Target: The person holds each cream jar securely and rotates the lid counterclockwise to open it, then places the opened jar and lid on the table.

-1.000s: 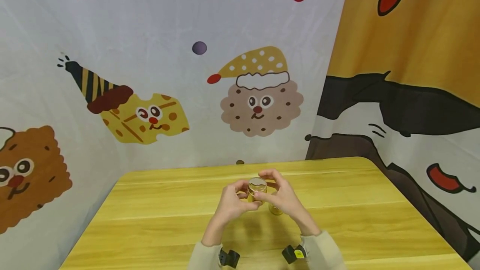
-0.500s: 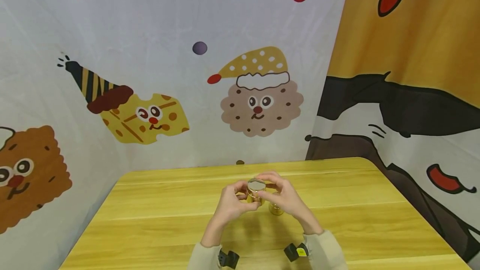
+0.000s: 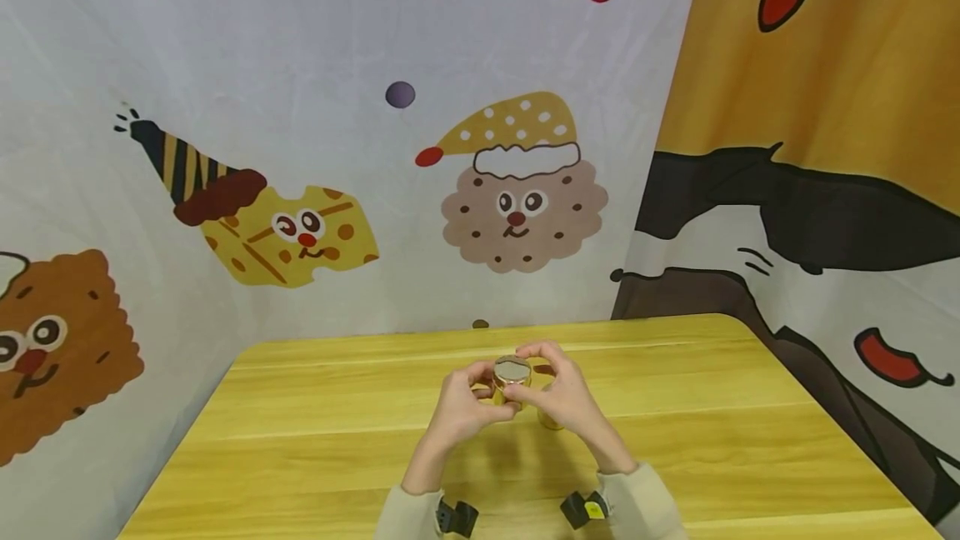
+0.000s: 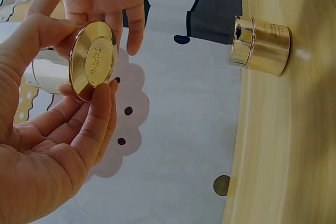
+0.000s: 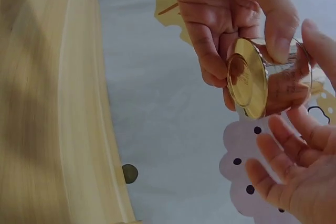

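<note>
A shiny gold jar (image 3: 513,370) is held up over the table between both hands, its silvery round top facing up in the head view. My left hand (image 3: 459,408) grips the jar's body low down. Around its upper end are the thumb and fingers of my right hand (image 3: 564,397), with the lower fingers spread apart in the right wrist view. Small printed characters mark the gold base (image 4: 94,60) in the left wrist view. A second gold jar (image 4: 268,45) stands upright on the table, partly hidden behind my right hand in the head view.
The wooden table (image 3: 315,415) has rounded far corners. Behind it hangs a pale cloth (image 3: 405,273) printed with cartoon snacks, and an orange and black printed cloth (image 3: 810,107) hangs on the right. Small black devices sit at both wrists.
My right hand has turned slightly one way and back around the jar's top. My left hand has stayed almost still, and the second jar is a little more covered now.
</note>
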The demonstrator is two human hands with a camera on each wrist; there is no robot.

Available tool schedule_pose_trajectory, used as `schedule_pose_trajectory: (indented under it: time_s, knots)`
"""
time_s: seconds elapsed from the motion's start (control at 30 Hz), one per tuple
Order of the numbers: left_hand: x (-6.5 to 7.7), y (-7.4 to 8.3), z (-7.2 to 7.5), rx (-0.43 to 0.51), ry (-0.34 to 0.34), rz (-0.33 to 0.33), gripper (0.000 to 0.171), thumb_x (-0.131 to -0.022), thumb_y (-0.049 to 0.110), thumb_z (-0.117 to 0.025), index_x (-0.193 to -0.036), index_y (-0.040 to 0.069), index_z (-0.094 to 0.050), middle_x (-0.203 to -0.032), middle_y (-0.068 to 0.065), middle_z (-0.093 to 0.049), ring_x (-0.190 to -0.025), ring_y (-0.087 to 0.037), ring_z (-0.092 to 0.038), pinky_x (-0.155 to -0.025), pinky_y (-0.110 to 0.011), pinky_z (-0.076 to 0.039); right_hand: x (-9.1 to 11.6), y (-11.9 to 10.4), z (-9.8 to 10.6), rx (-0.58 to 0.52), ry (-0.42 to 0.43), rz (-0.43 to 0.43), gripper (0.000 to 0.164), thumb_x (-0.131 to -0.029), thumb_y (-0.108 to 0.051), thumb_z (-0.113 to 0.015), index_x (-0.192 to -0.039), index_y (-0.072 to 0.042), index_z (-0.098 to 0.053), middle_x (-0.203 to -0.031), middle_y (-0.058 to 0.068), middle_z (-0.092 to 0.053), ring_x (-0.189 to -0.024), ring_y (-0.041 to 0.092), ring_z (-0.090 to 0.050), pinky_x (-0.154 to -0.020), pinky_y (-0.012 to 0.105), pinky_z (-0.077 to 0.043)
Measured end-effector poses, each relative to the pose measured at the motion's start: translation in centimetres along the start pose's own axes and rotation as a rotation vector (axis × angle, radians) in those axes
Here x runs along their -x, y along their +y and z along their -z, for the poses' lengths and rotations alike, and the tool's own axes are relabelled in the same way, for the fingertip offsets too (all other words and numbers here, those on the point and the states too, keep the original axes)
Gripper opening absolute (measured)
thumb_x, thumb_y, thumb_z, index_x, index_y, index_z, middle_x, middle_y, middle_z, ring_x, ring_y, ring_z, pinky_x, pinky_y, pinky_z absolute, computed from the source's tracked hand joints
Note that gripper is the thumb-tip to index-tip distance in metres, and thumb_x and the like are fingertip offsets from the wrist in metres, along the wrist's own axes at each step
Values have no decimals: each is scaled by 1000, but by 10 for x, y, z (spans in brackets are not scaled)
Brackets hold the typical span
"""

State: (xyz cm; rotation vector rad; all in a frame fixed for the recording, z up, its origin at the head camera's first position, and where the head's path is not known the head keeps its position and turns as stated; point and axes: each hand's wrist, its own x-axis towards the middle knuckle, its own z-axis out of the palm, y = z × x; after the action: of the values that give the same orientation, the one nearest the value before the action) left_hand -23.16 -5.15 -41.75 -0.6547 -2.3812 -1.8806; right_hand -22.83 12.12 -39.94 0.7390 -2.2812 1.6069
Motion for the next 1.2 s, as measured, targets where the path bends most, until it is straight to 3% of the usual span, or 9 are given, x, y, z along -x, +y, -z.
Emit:
schedule_pose_trajectory:
  time_s: [0.13,0.23,0.4,0.57,0.73,1.0,1.2]
  knots:
    - [4,19,2,22,-9,15,36,-72,1,-75,-105,-4,-63,-92,-7,-59,-83,-21,-51,-81,-38,-51,0,19,2,13,-45,66,32,-81,-7,-72,-112,-6,-63,-117,12,-57,-107,28,-51,-84,47,-47]
    - [7,29,3,36,-15,27,32,-73,0,-74,-102,-5,-64,-90,-8,-59,-83,-24,-51,-82,-41,-50,-1,21,2,3,-87,95,34,-85,-6,-66,-119,-5,-61,-120,13,-56,-108,29,-51,-83,40,-48]
    - [3,13,2,13,-14,22,32,-73,3,-76,-103,-1,-65,-89,-4,-58,-82,-19,-51,-82,-36,-51,-1,18,1,35,-71,66,42,-85,-9,-67,-124,-2,-55,-122,14,-54,-110,33,-49,-84,47,-45]
    - [-1,-3,0,13,-7,9,37,-72,7,-78,-106,1,-65,-93,-5,-59,-86,-19,-53,-83,-35,-51,-1,18,-2,22,-6,-10,43,-78,-10,-76,-114,-2,-54,-116,14,-56,-109,32,-49,-87,52,-40]
    - [-1,-2,0,4,-1,13,35,-72,7,-78,-104,1,-65,-91,-4,-60,-86,-20,-53,-83,-37,-51,-1,18,-2,9,15,13,38,-74,-5,-77,-107,-2,-58,-115,15,-56,-108,33,-50,-85,52,-41]
    - [4,24,3,31,-13,20,30,-73,0,-74,-101,-6,-64,-88,-5,-58,-83,-25,-52,-82,-43,-51,-1,23,1,24,-72,113,36,-84,-1,-66,-120,-2,-60,-121,15,-55,-110,28,-49,-83,45,-45]
    - [0,3,1,8,-4,44,34,-73,5,-76,-104,0,-65,-91,-4,-58,-84,-18,-51,-83,-38,-50,0,21,-2,12,-53,66,43,-85,-8,-67,-125,-4,-53,-123,14,-53,-112,38,-46,-85,50,-40]
